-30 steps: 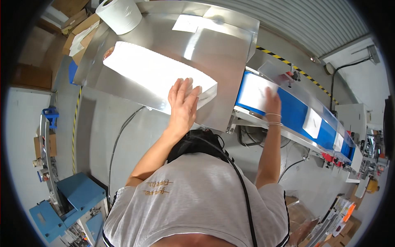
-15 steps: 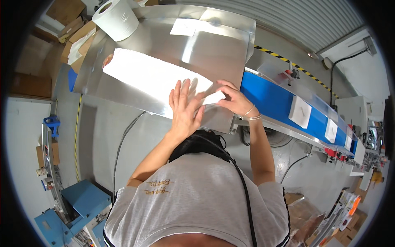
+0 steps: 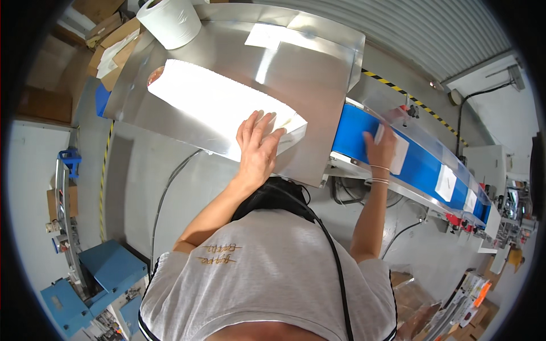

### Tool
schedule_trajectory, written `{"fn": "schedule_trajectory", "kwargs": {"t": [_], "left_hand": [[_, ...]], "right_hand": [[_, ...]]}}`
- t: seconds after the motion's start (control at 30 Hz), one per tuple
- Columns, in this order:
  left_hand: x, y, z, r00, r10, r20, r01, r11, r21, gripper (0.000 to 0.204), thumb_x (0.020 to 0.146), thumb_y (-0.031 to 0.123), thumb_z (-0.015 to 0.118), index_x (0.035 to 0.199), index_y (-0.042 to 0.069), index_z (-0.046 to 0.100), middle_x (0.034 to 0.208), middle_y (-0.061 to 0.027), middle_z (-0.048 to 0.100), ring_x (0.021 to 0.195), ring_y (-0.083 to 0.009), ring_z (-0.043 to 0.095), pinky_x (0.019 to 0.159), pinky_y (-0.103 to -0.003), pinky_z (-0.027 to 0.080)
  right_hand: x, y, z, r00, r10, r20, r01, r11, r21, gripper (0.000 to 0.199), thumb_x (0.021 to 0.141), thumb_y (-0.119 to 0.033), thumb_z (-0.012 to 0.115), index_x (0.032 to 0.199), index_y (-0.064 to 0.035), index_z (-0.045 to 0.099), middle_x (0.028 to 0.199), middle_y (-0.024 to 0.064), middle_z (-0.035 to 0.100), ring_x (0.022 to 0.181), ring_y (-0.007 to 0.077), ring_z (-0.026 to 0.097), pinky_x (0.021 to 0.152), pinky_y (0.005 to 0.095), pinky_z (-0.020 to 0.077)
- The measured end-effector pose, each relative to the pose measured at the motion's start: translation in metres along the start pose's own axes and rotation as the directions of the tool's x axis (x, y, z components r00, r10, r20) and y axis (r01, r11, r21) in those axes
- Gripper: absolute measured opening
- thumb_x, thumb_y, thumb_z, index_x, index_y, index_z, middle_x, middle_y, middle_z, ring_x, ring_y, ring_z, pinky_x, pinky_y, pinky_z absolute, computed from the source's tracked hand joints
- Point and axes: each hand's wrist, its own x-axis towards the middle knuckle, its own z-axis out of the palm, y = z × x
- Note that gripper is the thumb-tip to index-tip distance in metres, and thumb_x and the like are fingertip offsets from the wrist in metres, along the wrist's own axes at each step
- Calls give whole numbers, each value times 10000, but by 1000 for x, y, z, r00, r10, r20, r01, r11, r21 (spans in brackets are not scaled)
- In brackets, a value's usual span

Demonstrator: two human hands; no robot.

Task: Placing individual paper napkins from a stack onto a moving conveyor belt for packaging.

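Note:
A long row of white folded sheets (image 3: 210, 102), packed like tissues or wipes, lies across the steel table (image 3: 313, 62). My left hand (image 3: 259, 145) rests on its right end, fingers bent and apart, thumb by the end sheets. A few sheets there lean loose. My right hand (image 3: 382, 146) is over the near end of a blue conveyor belt (image 3: 352, 133), its fingers smeared by motion. A white folded piece (image 3: 401, 154) lies on the belt at that hand, partly under it; whether the fingers still grip it cannot be made out.
Further along the belt lie white pieces (image 3: 445, 183), beside a clear guard (image 3: 438, 139). A large white roll (image 3: 170, 25) stands at the table's far left, near an open cardboard box (image 3: 116, 57). A flat white sheet (image 3: 264, 36) lies at the table's back.
My right hand has moved from the row's right end to the belt, where a new white piece now lies. Earlier pieces have travelled along the belt. My left hand stays on the row.

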Motion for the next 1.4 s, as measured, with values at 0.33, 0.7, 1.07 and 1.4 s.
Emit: {"fn": "schedule_trajectory", "kwargs": {"t": [0.33,0.7,1.07,1.4], "left_hand": [[5,-2,-7,995,-93,-47,94,996,12,318,762,49,671,1077,86,654,1366,-170,419,1295,-405,317,1038,-516,248],[3,-10,-9,1000,-21,-11,21,1000,6,327,717,-48,644,1013,87,675,1303,-132,481,1258,-376,378,1021,-524,268],[12,-4,-21,995,-54,82,55,998,-6,380,760,34,661,1135,82,620,1408,-172,365,1340,-382,274,1068,-522,205],[9,-23,-16,998,-61,-21,59,996,-70,332,725,-69,631,1023,71,669,1303,-124,493,1257,-382,388,1022,-488,302]], "right_hand": [[-6,-95,34,744,-231,627,-426,559,711,328,866,-118,655,1142,-8,518,1015,9,598,898,80,549,795,246,469],[-10,11,1,921,223,-319,-339,861,-379,537,772,-275,719,1208,-21,533,1163,180,595,1073,349,552,931,396,426],[-3,-123,37,679,-322,660,-417,572,707,443,805,-160,711,1178,-25,514,1129,107,591,1050,172,544,896,304,439],[-6,17,9,889,452,-71,-458,883,-108,518,793,-407,689,1120,-26,562,985,168,628,883,341,592,801,390,465]]}}
